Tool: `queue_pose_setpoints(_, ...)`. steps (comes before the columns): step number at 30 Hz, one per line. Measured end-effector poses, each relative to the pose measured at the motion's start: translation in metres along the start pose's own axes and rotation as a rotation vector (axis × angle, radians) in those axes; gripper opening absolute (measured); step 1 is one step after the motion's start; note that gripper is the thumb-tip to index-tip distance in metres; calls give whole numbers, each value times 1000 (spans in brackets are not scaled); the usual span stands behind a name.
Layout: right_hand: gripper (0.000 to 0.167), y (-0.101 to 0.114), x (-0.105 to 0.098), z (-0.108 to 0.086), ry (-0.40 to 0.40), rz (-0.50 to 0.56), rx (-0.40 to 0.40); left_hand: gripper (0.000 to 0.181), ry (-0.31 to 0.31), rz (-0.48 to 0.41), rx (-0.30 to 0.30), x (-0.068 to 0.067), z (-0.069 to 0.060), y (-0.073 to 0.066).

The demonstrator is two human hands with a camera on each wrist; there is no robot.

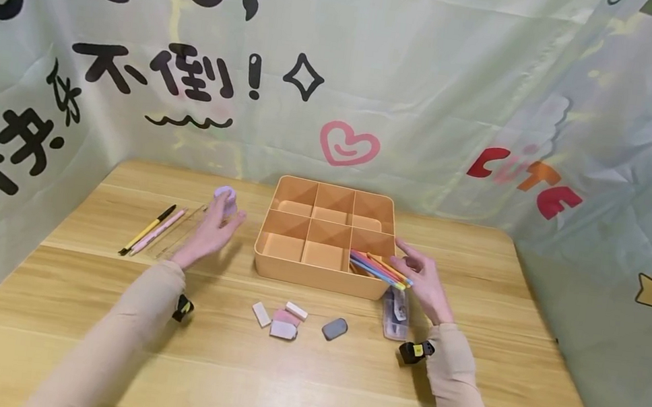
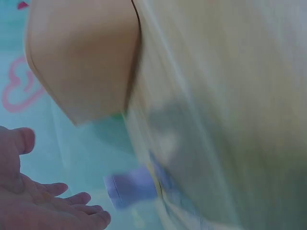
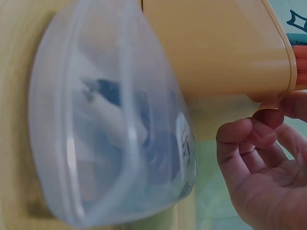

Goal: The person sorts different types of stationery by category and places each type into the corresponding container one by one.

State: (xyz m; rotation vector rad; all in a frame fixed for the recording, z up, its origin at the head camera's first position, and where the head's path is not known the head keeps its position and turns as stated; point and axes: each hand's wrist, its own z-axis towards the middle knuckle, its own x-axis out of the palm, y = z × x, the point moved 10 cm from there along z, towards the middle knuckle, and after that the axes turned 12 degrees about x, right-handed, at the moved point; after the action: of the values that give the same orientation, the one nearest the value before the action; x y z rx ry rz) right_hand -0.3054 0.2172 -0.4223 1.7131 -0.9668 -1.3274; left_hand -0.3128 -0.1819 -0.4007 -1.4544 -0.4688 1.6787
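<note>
An orange-tan divided box (image 1: pixel 278 270) stands mid-table. A bundle of coloured pens (image 1: pixel 376 268) leans in its front right compartment, with ends sticking out over the front right corner. My right hand (image 1: pixel 423 280) is at the box's right side beside the pens. In the right wrist view its fingers (image 3: pixel 235 132) are curled near the box rim; whether they grip it I cannot tell. My left hand (image 1: pixel 212 234) reaches left of the box, near a small lavender cylinder (image 2: pixel 132 187). In the left wrist view its fingers are extended and apart from the cylinder.
By the box's front right corner lies a translucent plastic case (image 3: pixel 105 187). White, pink and lavender erasers (image 1: pixel 284 330) and a grey oval piece (image 1: pixel 335 329) lie in front. Left are a yellow-black pen (image 1: pixel 148 229), a pink pen (image 1: pixel 157 232) and clear strips (image 1: pixel 178 234).
</note>
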Motion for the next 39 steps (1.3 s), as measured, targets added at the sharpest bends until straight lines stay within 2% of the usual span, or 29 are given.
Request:
queue_pose_setpoints(4, 55, 2, 1, -1, 7, 15, -14, 74, 6, 113, -22, -21, 10, 13)
queue_pose_setpoints(8, 55, 4, 1, 0, 6, 20, -26, 77, 45, 224, -62, -31, 21, 21)
queue_pose_setpoints(14, 55, 3, 2, 1, 0, 50, -48, 73, 106, 394, -54, -34, 37, 28)
queue_pose_setpoints(20, 54, 2, 4, 1, 5, 48, -53, 67, 163, 504, -48, -29, 48, 34)
queue_pose_setpoints(23, 54, 1, 3, 0, 3, 50, -53, 67, 183, 528, -51, -26, 53, 36)
queue_pose_setpoints(26, 55, 1, 4, 0, 10, 63, -47, 67, 202, 515, -76, -22, 55, 38)
queue_pose_setpoints(30, 56, 0, 4, 0, 18, 83, -39, 66, 230, 488, -107, -16, 56, 40)
queue_pose_setpoints(39, 55, 0, 5, 1, 19, 91, -40, 57, 264, 499, -120, -8, 55, 37)
